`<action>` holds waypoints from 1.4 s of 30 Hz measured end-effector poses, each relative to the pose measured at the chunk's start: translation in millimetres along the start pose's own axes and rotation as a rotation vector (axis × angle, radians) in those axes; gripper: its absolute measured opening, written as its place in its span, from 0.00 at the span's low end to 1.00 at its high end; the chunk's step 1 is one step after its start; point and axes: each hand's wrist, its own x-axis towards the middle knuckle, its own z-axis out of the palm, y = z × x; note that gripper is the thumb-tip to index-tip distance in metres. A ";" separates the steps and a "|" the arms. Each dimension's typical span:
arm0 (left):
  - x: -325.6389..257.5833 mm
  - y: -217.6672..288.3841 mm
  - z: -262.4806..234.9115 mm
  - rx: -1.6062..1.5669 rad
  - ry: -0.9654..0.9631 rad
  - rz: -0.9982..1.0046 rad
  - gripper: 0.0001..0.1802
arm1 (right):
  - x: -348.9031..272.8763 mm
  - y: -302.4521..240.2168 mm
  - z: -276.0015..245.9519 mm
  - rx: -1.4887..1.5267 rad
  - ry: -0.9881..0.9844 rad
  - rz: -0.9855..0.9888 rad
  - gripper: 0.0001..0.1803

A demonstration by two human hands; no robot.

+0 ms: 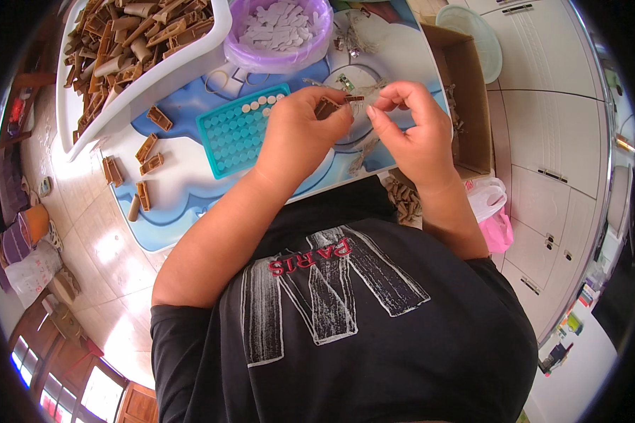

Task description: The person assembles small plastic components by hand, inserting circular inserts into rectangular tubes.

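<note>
Pale floor tiles and white cabinet doors surround a small surface (190,190) with a blue and white pattern, where the person sits and works close to the body. Both hands meet above the middle of this surface. The left hand (300,134) pinches a small brown clip piece (327,106) between thumb and first fingers, which are closed narrow around it. The right hand (413,130) holds its fingertips (375,106) tight together at the other end of the same piece, seemingly on a small metal part, but this part is too small to tell clearly.

Just left of the hands lies a teal tray (236,134) with many round holes; a few pale discs sit in its upper row. Behind it stands a purple bowl (279,53) full of white pieces, and a big white basin (144,81) heaped with brown parts. Some loose brown pieces (144,166) lie on the surface, well apart from the hands.

To do this step well, I think the left hand should keep the piece steady and level, while the right fingers push the small part in straight, without twisting. Working low over the surface seems wise, so a dropped part does not roll to the floor.
</note>
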 end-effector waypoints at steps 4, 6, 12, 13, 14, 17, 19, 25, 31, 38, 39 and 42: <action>0.5 4.1 0.9 -0.132 0.019 -0.091 0.13 | -7.7 3.3 7.9 -0.082 0.014 -0.030 0.14; 0.8 6.0 0.8 -0.162 0.020 -0.111 0.13 | -10.1 4.7 13.4 -0.021 0.041 0.006 0.14; -1.9 9.5 0.1 -0.238 -0.014 -0.178 0.12 | -12.6 3.0 20.2 0.261 0.024 0.199 0.11; -2.0 10.2 0.4 -0.259 -0.016 -0.195 0.12 | -12.7 4.3 20.8 0.261 0.024 0.199 0.11; -2.3 10.5 0.6 -0.279 -0.016 -0.212 0.12 | -12.6 6.2 21.8 0.303 0.040 0.206 0.11; -1.9 5.9 2.2 -0.260 -0.008 -0.187 0.13 | -11.3 5.8 20.1 0.408 0.037 0.250 0.12; -1.8 5.8 2.7 -0.261 -0.007 -0.187 0.13 | -10.2 5.4 18.3 0.470 0.018 0.287 0.13; -2.0 9.7 2.2 -0.280 -0.009 -0.206 0.12 | -7.0 10.8 15.1 0.444 -0.025 0.335 0.14; -2.0 8.2 1.3 -0.255 -0.004 -0.208 0.12 | -4.6 9.3 15.1 0.460 -0.024 0.325 0.13; -1.8 10.7 1.2 -0.269 0.005 -0.267 0.14 | -3.8 3.1 13.6 0.552 -0.020 0.380 0.12; -1.6 10.5 1.4 -0.270 0.004 -0.267 0.14 | -3.6 2.8 13.5 0.571 -0.021 0.370 0.12; -0.5 10.0 1.6 -0.241 0.003 -0.276 0.13 | -3.2 1.9 12.9 0.567 -0.047 0.371 0.13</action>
